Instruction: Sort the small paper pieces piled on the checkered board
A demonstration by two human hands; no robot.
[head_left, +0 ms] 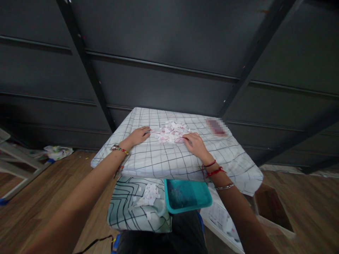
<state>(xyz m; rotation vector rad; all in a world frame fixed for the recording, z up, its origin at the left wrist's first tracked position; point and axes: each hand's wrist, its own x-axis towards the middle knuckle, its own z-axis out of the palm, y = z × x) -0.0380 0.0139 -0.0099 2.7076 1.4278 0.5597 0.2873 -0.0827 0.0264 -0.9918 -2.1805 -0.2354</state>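
A loose heap of small white and pink scraps (pixel 172 132), paper-like, lies on a table covered by a white checked cloth (pixel 159 160). My left hand (pixel 141 135) rests on the cloth just left of the heap, fingertips drawn together where a faint pinkish strand runs toward the scraps. At the heap's right edge, my right hand (pixel 195 144) is closed in a pinch, with a thin pinkish loop by its fingertips. What either hand grips is too small to name.
Below the table edge, a teal plastic tray (pixel 209 201) sits by my lap, beside a green patterned cloth (pixel 119 211) bearing more scraps (pixel 150 194). A blurred reddish item (pixel 216 127) lies at the table's back right. An open box (pixel 274 208) stands on the floor. Dark panels (pixel 164 88) rise behind.
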